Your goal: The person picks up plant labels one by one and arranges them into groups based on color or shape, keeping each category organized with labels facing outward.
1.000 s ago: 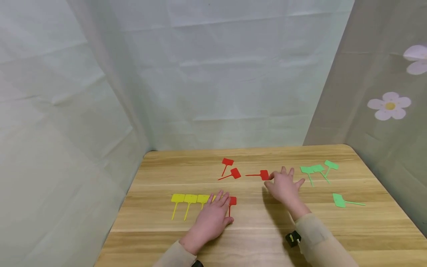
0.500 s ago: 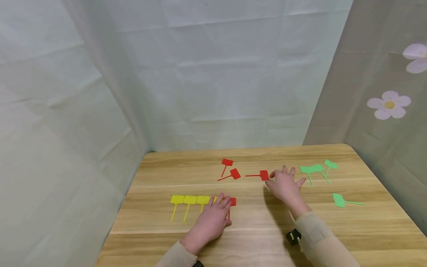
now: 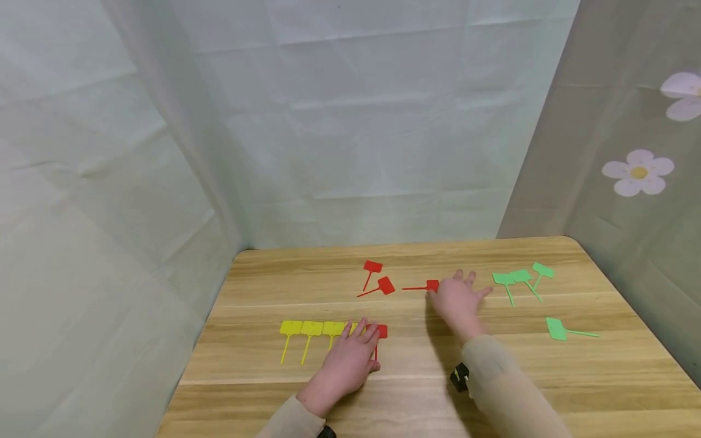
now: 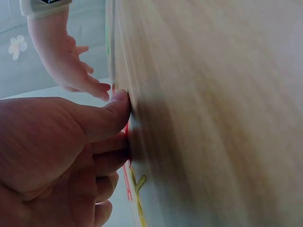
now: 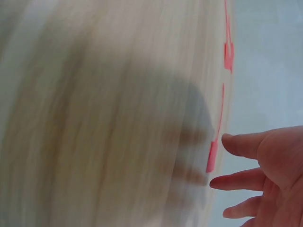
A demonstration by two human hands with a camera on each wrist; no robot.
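My left hand (image 3: 346, 364) rests on the right end of a row of flat T-shaped plant labels, fingers extended. Partly under its fingertips lies a red plant label (image 3: 382, 331), stem toward me. Left of that, several yellow plant labels (image 3: 312, 328) stand side by side; the hand covers part of the rightmost ones. Farther back, my right hand (image 3: 457, 303) hovers low over the head of another red label (image 3: 432, 284), whose stem points left. In the right wrist view, thumb and index finger are spread on either side of this label's head (image 5: 212, 156), a gap between them.
Two more red labels (image 3: 373, 266) lie at the back middle of the wooden table (image 3: 263, 401). Three green labels (image 3: 502, 278) overlap at the back right, and a single green label (image 3: 556, 329) lies nearer. Pale cloth (image 3: 372, 152) hangs behind the table.
My right hand has shifted slightly left, so it now overlaps the head of the red label. My left hand stays almost still on the row.
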